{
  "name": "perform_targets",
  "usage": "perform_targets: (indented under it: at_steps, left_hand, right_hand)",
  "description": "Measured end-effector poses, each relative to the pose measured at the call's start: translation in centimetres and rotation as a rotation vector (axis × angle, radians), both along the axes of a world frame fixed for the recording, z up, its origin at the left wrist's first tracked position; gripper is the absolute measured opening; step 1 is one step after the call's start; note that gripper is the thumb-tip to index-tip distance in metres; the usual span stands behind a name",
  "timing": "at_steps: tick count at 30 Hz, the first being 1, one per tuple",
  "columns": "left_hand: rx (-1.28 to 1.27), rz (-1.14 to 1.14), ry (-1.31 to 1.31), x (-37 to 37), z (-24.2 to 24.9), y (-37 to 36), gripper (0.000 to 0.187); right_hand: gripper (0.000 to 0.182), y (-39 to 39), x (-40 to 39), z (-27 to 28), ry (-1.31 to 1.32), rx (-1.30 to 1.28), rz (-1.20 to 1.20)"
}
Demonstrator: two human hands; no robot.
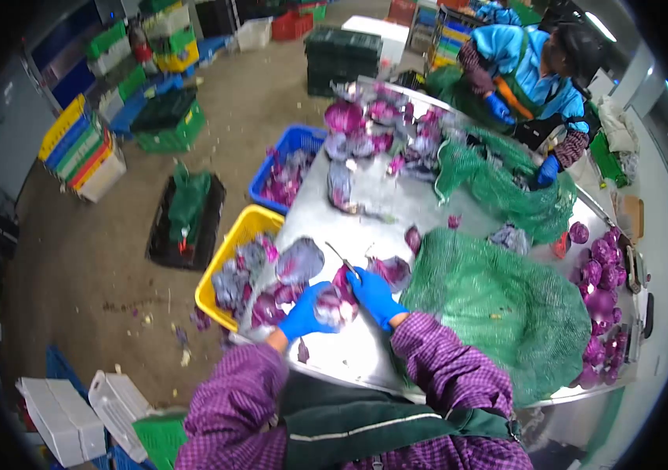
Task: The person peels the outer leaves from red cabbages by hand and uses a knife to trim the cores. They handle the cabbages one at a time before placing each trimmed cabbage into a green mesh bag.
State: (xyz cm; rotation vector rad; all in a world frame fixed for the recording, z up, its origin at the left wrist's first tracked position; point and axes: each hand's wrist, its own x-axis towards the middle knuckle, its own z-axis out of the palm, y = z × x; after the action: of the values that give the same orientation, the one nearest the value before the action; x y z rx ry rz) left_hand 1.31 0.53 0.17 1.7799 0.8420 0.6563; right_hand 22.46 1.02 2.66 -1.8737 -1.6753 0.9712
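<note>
In a blue glove, my left hand (303,315) is closed around a red cabbage (334,306) just above the metal table (332,359). My right hand (374,295), gloved the same way, grips a knife (341,256) whose blade points up and to the left, away from me. Loose purple outer leaves (300,261) lie on the table around both hands. Right of my right hand a green mesh sack (498,313) is spread over the tabletop. Part of the knife handle is hidden by my fingers.
A yellow crate (258,218) and a blue crate (302,137), both with leaves inside, stand at the table's left edge. Trimmed cabbages (602,276) line the right edge. Across the table a co-worker (532,70) handles another green mesh sack (506,184). Stacked crates (83,149) stand on the floor.
</note>
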Motion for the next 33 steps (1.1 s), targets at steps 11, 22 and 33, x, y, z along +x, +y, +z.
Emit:
perform_targets:
  at_steps: [11,22,33]
  left_hand:
    - [-0.842,0.743,-0.403,0.9,2.9,-5.9,0.094]
    - [-0.648,0.648,-0.531,-0.2,1.8,-4.2,0.092]
    - [-0.381,0.36,-0.319,1.2,0.6,-1.2,0.111]
  right_hand:
    - [0.031,-5.8,-1.7,3.2,0.608,-0.041,-0.254]
    - [0.065,-4.6,2.2,2.0,0.449,0.294,-0.437]
    - [0.026,-3.3,1.1,-2.5,0.441,0.068,-0.192]
